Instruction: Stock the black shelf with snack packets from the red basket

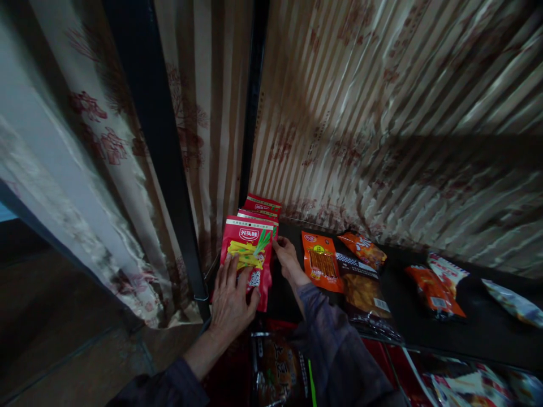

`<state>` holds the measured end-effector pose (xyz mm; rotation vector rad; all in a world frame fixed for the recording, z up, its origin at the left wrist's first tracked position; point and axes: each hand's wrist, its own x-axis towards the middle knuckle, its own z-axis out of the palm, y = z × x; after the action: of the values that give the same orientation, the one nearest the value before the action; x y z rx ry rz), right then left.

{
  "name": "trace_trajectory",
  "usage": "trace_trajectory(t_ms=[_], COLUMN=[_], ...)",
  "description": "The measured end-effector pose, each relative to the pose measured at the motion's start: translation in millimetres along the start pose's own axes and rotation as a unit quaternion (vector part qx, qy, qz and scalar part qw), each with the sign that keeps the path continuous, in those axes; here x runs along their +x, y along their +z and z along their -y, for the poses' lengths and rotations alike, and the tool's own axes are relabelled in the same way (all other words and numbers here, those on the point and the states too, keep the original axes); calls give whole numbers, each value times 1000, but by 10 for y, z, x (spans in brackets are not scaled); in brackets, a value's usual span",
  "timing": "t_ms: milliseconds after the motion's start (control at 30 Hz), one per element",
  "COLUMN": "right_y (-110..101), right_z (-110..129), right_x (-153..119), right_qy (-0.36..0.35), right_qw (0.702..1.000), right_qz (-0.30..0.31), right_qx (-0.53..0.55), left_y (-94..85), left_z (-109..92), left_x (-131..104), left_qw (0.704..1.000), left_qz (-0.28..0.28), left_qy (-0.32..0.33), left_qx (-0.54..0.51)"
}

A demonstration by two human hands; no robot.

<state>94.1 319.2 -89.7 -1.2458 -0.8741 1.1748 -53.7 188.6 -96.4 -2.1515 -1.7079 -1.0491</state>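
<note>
Two bare hands work at a red snack bag [254, 252] with yellow sticks pictured on its front, at the left end of a black shelf [479, 333]. The left hand [233, 299] lies against the lower front of the bag, palm toward it and fingers spread, unclenched. The right hand [289, 261] reaches the bag's right edge, thumb and fingertips close together there; whether they pinch it, I cannot tell. More red bags [263, 204] stand just behind the front one, their tops showing above it.

To the right of the right hand lies an orange snack packet [321, 264], touching a dark brown bag [360, 285] with a pale label. An orange bag [365, 249] sits behind these. Farther right, an orange-red packet [436, 293] lies against a white packet [449, 273], and a silvery packet [514, 302] rests apart. Below the hands is a dark package [278, 367]. Patterned curtain [382, 102] hangs behind the shelf.
</note>
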Motion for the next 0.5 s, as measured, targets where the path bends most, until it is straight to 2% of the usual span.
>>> trace_trajectory(t_ms=[133, 267, 500], right_y=[-18, -12, 113], right_z=[-2, 1, 34], right_x=[124, 231, 408], right_qy=[9, 3, 24], right_qw=[1000, 1000, 997], right_qz=[6, 9, 13], right_qx=[-9, 28, 68], left_y=[15, 42, 42], left_z=[33, 57, 43], left_x=[54, 109, 180], left_qw=[1000, 1000, 999], left_qz=[0, 5, 21], left_qy=[-10, -25, -41], left_qx=[-1, 3, 7])
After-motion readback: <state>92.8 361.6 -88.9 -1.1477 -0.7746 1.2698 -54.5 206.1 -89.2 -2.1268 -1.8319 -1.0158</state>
